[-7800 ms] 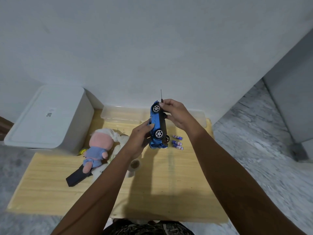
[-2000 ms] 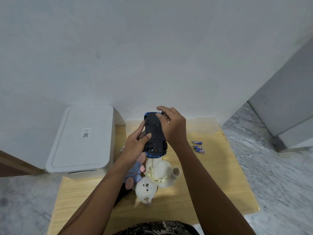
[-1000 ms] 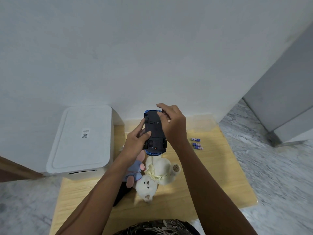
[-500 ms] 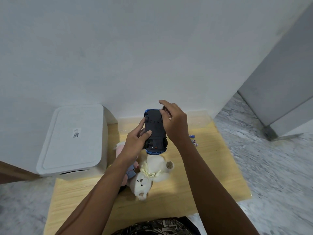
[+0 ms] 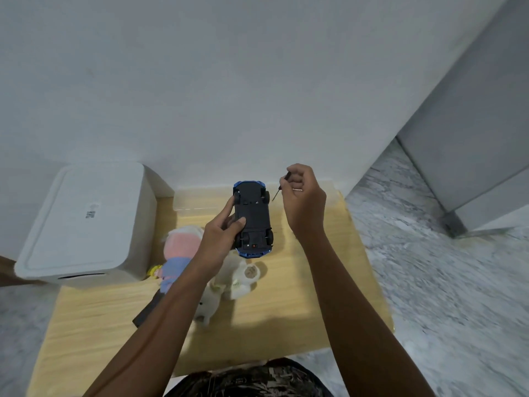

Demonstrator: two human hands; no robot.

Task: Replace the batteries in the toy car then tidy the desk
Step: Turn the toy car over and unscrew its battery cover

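Underside up, the blue toy car (image 5: pixel 252 217) sits gripped along its nine-o'clock flank by the left hand (image 5: pixel 220 242) above the wooden desk (image 5: pixel 300 305). Right hand (image 5: pixel 305 200), at the car's three o'clock, pinches a small screwdriver (image 5: pixel 280 187), apart from it.

White bin (image 5: pixel 83 224), plush toys (image 5: pixel 183 250)

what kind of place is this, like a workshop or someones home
Most likely a room in a home, not a workshop: a small wooden desk against a plain white wall, soft toys such as a pink plush lying on it, and a marble-patterned floor.
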